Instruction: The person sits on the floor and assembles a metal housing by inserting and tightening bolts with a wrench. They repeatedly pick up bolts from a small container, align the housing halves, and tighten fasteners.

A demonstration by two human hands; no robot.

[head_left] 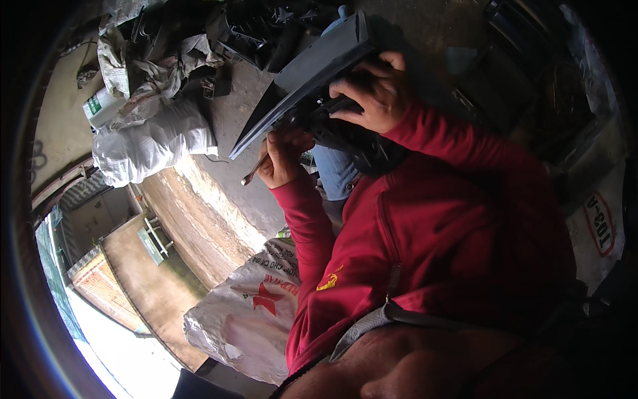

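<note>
Dark panel (322, 56) far of red jacket (438, 219), long axis near-left to far-right | lies far of left grip (282, 158), left of right grip (377, 96) | left, nearer its near-left end, pinching metal tool (248, 179); right curled, pinch can't tell | panel 1, tool 1, grips 2

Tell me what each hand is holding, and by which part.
Left hand: a metal tool, by its shaft, one end protruding. Right hand: a dark panel, near its right end.

Dim overall; lit from lower left, blown out there; near-black at right. Flares bluish along lower-left rim; bends near edges.
</note>
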